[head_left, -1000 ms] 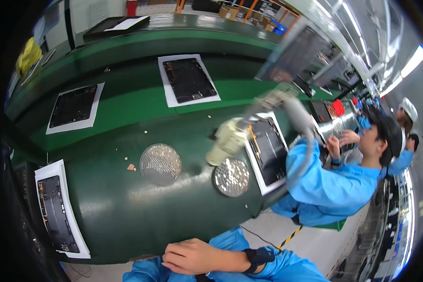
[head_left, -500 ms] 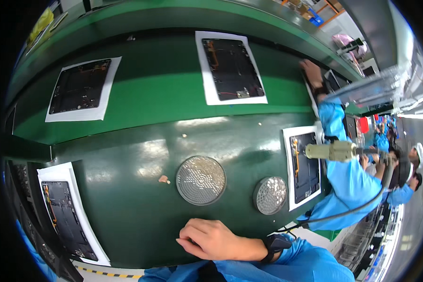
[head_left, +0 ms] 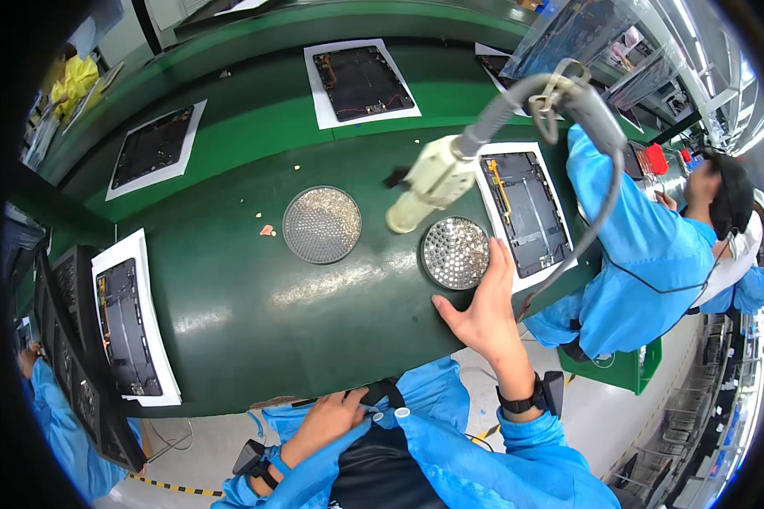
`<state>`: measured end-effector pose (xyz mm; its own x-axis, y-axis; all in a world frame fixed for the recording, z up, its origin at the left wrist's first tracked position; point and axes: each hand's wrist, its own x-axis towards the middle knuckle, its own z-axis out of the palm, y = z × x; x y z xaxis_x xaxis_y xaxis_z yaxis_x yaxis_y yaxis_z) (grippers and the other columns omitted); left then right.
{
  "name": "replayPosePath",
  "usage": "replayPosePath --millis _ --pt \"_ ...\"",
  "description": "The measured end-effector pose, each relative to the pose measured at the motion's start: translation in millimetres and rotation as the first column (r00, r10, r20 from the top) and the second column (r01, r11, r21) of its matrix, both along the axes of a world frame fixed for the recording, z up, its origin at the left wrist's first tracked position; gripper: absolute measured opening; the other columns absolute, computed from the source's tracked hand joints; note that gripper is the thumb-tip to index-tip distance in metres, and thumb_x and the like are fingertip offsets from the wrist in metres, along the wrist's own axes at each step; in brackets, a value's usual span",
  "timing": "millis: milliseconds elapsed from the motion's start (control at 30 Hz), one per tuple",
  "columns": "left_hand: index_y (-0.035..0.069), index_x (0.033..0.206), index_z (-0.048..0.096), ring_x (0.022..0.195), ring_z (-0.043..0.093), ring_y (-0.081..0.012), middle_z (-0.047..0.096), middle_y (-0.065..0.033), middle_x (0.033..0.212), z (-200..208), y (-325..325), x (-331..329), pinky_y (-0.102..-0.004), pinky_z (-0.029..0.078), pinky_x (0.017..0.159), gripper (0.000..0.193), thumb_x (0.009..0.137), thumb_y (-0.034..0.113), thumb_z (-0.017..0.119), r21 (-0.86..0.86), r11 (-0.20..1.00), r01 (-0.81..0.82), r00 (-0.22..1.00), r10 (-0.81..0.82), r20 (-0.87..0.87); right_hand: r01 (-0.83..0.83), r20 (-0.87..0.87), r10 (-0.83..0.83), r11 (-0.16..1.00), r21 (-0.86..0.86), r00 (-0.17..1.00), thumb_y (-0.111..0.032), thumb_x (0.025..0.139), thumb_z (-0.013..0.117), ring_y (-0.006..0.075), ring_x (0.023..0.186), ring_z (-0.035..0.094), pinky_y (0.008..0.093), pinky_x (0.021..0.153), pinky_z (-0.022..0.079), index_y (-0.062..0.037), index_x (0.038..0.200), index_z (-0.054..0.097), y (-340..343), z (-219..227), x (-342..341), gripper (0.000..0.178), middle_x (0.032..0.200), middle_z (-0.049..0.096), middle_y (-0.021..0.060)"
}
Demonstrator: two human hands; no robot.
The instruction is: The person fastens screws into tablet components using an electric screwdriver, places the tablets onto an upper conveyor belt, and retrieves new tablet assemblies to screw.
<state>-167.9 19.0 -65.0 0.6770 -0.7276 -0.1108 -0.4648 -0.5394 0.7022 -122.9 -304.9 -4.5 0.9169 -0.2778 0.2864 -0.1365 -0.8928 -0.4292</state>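
Note:
My right hand [head_left: 484, 310] is open, its thumb and fingers apart, at the right edge of a round perforated metal dish [head_left: 455, 253]; the fingertips seem to touch its rim. Low in front of my body, my left hand [head_left: 329, 424] has curled fingers at the edge of my blue smock [head_left: 446, 394]; what they grip, if anything, is hidden. A larger round metal dish [head_left: 322, 225] lies further left on the green bench mat [head_left: 229, 339]. To the right of my right hand, an opened tablet [head_left: 526, 212] with dark inside parts rests on white sheet.
A cream nozzle [head_left: 433, 182] on a grey hose hangs over the bench above the smaller dish. More opened tablets [head_left: 127, 327] lie at the left and on the raised shelf. A black rack [head_left: 89, 373] stands at the left edge. A co-worker in blue [head_left: 637, 246] is at the right.
My right hand has gone from the bench's near edge to the smaller dish, and its fingers have spread. My left hand has come into view. The view has shifted, and the co-worker's pose differs.

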Motion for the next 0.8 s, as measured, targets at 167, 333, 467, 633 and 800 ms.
replayPosePath --millis 167,333,467,633,800 --pt "0.003 0.129 0.066 0.110 0.067 -0.0366 0.069 -0.0167 0.121 92.6 -12.2 12.3 -0.0451 0.055 0.097 0.034 0.096 0.011 0.068 -0.095 0.987 0.127 0.968 -0.144 -0.203 0.001 0.088 -0.011 0.993 0.114 0.996 -0.029 0.070 0.096 0.0478 0.128 0.049 0.0498 0.112 0.041 0.0120 0.150 0.032 6.8 -4.1 24.8 0.110 0.136 0.049 0.0328" --pt "0.002 0.128 0.067 0.107 0.068 -0.0343 0.070 -0.0161 0.119 130.6 -22.7 28.8 -0.0422 0.055 0.096 0.031 0.097 0.009 0.067 -0.148 0.980 0.130 0.959 -0.162 -0.230 0.271 0.024 -0.271 0.962 -0.023 0.962 -0.049 0.066 0.097 0.0432 0.113 0.051 0.0494 0.101 0.043 0.0143 0.145 0.038 35.7 -8.7 40.9 0.116 0.119 0.051 0.0262" --pt "0.002 0.121 0.070 0.100 0.069 -0.0336 0.071 -0.0153 0.111 132.8 -26.4 51.6 -0.0407 0.056 0.088 0.027 0.094 0.003 0.069 -0.192 0.981 0.001 0.986 -0.033 -0.165 0.345 -0.048 -0.347 0.938 -0.033 0.937 -0.059 0.065 0.093 0.0426 0.116 0.049 0.0537 0.102 0.039 0.0128 0.141 0.042 34.2 -11.7 49.7 0.116 0.119 0.050 0.0246" --pt "0.001 0.114 0.072 0.090 0.070 -0.0322 0.072 -0.0140 0.101 120.9 -24.9 80.5 -0.0403 0.057 0.081 0.023 0.092 -0.002 0.069 -0.218 0.974 -0.058 0.994 0.036 -0.105 0.405 -0.046 -0.414 0.905 -0.129 0.909 -0.063 0.063 0.092 0.0439 0.115 0.049 0.0563 0.100 0.038 0.0102 0.138 0.046 37.2 -16.7 54.4 0.114 0.121 0.052 0.0245" --pt "0.000 0.111 0.072 0.088 0.070 -0.0315 0.072 -0.0140 0.099 116.2 -16.1 112.6 -0.0396 0.058 0.077 0.021 0.091 -0.004 0.067 -0.297 0.955 0.023 0.999 -0.036 -0.037 0.355 -0.100 -0.375 0.919 -0.168 0.922 -0.062 0.066 0.092 0.0471 0.128 0.043 0.0598 0.108 0.031 0.0120 0.153 0.030 67.8 18.6 36.6 0.130 0.145 0.040 0.0323"
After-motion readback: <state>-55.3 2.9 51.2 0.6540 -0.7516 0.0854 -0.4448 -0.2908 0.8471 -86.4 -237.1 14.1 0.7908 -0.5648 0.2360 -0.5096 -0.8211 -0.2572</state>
